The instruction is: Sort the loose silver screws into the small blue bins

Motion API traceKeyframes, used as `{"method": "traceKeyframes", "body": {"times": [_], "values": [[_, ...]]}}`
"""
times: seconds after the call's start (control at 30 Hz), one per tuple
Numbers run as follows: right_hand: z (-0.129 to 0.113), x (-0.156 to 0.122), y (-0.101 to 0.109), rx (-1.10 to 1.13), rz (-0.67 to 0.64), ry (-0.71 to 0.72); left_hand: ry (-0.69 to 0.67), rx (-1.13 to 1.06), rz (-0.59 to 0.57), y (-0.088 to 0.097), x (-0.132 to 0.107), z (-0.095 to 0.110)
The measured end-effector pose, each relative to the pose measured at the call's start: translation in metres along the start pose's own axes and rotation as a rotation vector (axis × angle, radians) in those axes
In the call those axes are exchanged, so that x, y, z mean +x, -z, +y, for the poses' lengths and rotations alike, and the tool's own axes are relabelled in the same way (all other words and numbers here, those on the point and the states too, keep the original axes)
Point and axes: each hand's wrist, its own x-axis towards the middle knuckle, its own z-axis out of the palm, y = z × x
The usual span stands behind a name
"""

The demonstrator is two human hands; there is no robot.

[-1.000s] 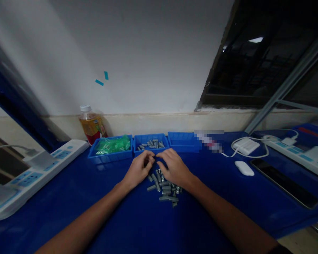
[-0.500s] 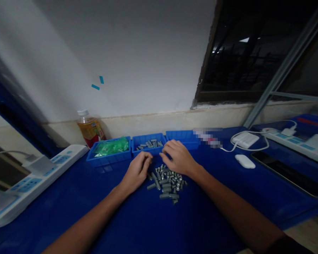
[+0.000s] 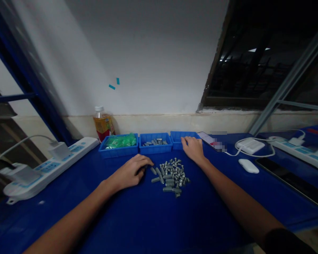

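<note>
My left hand (image 3: 132, 171) rests at the left edge of a loose pile of metal hex standoffs (image 3: 170, 181) and small screws (image 3: 178, 173). Its forefinger reaches out over the nearest standoffs, with the thumb apart below. My right hand (image 3: 194, 149) is at the front of the right blue bin (image 3: 177, 135), its fingers bent over the rim; anything in them is hidden. In the middle blue bin (image 3: 156, 148) lie several standoffs. The left blue bin (image 3: 118, 152) holds a green plastic bag (image 3: 124, 140).
A drink bottle (image 3: 103, 123) stands behind the left bin. White power strips (image 3: 50, 167) with plugs lie on both sides. To the right are a phone with a cable (image 3: 209, 139), a white charger (image 3: 250, 145), an earbud case (image 3: 248, 165) and a dark phone (image 3: 291, 181).
My right hand has moved from above the pile to the right bin. The left hand's forefinger has stretched out toward the standoffs. The view has shifted slightly.
</note>
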Motion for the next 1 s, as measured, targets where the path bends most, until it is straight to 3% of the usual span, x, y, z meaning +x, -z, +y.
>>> {"method": "traceKeyframes", "body": {"times": [0.17,0.33,0.43,0.53,0.67,0.83,1.0], "values": [[-0.007,-0.001,0.006,-0.041,-0.08,-0.009,0.069,0.011,0.031,-0.006,0.001,-0.013],[0.002,-0.007,0.016,-0.049,-0.153,0.034,0.17,-0.023,0.081,-0.007,0.004,-0.007],[-0.001,-0.016,0.026,0.013,-0.054,0.095,0.24,-0.147,0.158,-0.008,0.005,0.005],[-0.024,-0.034,0.042,0.185,0.057,0.315,0.295,-0.358,0.231,-0.013,0.006,0.019],[-0.066,-0.063,0.058,0.399,-0.12,0.657,0.302,-0.599,0.262,-0.021,0.007,0.036],[-0.077,-0.076,0.058,0.422,-0.16,0.705,0.328,-0.679,0.274,-0.023,0.008,0.048],[-0.069,-0.056,0.05,0.399,-0.08,0.59,0.33,-0.416,0.245,-0.019,0.008,0.041]]}}
